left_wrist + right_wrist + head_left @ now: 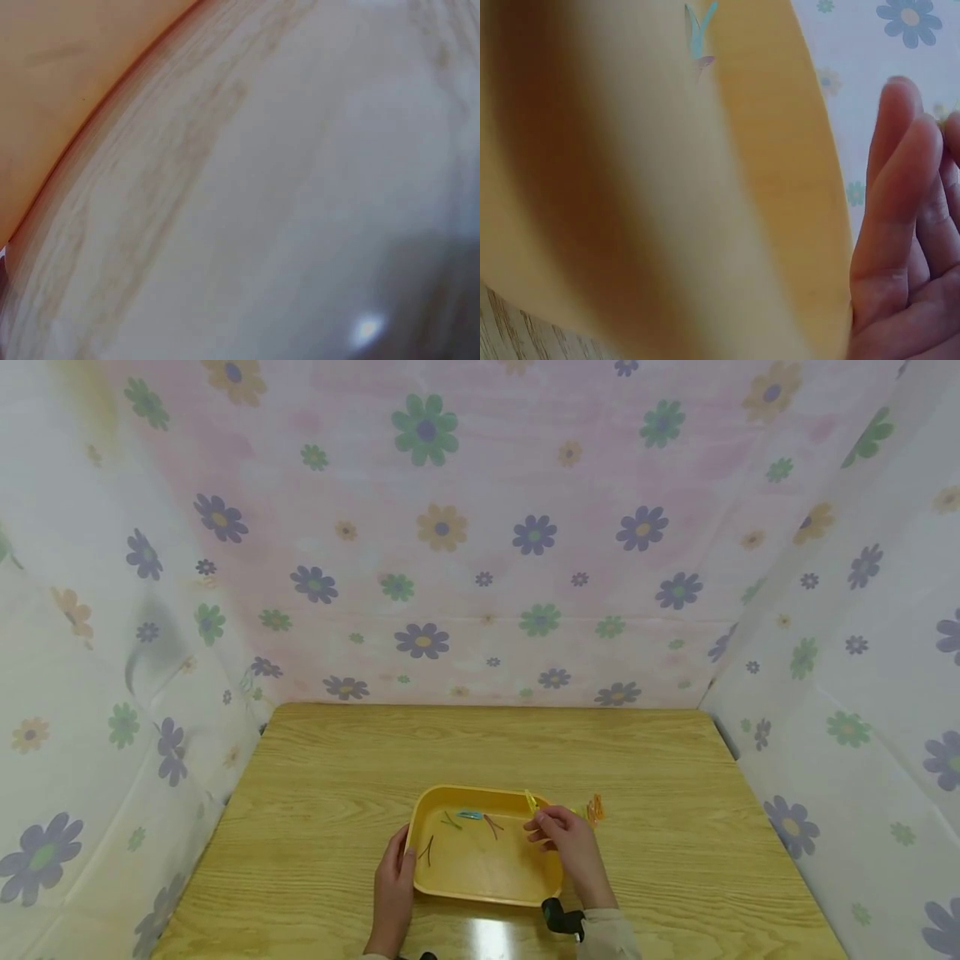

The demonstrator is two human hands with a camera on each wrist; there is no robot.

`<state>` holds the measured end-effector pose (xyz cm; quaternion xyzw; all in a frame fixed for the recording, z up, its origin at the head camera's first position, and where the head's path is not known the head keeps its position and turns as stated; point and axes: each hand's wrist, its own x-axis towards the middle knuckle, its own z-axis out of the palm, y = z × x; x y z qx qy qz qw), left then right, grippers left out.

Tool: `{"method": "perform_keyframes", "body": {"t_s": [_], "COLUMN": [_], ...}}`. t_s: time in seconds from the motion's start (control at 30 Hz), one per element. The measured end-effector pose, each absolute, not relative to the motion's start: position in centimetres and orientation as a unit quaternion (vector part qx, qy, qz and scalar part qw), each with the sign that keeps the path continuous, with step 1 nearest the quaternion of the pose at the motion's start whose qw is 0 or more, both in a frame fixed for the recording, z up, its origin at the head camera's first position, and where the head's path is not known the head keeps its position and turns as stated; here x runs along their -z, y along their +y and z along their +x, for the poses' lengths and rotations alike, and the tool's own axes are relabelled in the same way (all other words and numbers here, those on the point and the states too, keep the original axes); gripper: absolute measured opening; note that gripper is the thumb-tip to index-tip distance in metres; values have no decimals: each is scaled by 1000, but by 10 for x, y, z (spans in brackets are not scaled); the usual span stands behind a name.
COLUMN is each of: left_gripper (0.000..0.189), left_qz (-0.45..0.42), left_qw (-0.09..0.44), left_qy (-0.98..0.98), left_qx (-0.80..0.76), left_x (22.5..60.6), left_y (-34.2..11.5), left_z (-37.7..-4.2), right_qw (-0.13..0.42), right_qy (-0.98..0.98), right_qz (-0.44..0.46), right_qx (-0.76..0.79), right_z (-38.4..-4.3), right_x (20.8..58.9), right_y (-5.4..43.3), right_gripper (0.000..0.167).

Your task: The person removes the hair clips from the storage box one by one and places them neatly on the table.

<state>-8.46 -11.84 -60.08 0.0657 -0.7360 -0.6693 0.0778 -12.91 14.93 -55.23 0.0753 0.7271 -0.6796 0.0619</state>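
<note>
A yellow plastic tray (480,870) lies on the table in the head view. My left hand (393,889) holds its left side, thumb by the rim. My right hand (568,843) is over the tray's right end and pinches a yellow hair clip (531,802) between thumb and fingertips. Inside the tray are a blue hair clip (469,815), a red one (492,826), an olive one (451,821) and a dark one (427,851); some are spread in a Y. In the right wrist view the thumb and fingers (904,187) meet; the clip there is barely visible.
Orange hair clips (596,810) lie on the wood-grain table (337,777) just right of the tray, partly behind my right hand. Flower-patterned cloth (480,602) stands behind the table and on both sides. The left wrist view shows mostly tabletop (262,187).
</note>
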Motion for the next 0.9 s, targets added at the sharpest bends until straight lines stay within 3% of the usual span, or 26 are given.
{"method": "perform_keyframes", "body": {"t_s": [0.5,0.77,0.9], "left_gripper": [35,35,35], "left_qz": [63,60,59], "left_qw": [83,82,82], "left_qy": [-735,-736,-738], "left_qx": [670,669,667], "left_x": [603,601,601], "left_y": [-119,-119,-119], "left_z": [-84,-83,-83], "right_qw": [21,0,-14], "right_qy": [703,679,667], "right_qz": [133,135,110], "right_qx": [698,722,736], "right_z": [-127,-143,-147], "right_x": [555,625,635], "right_y": [163,188,193], "right_gripper": [33,47,42]}}
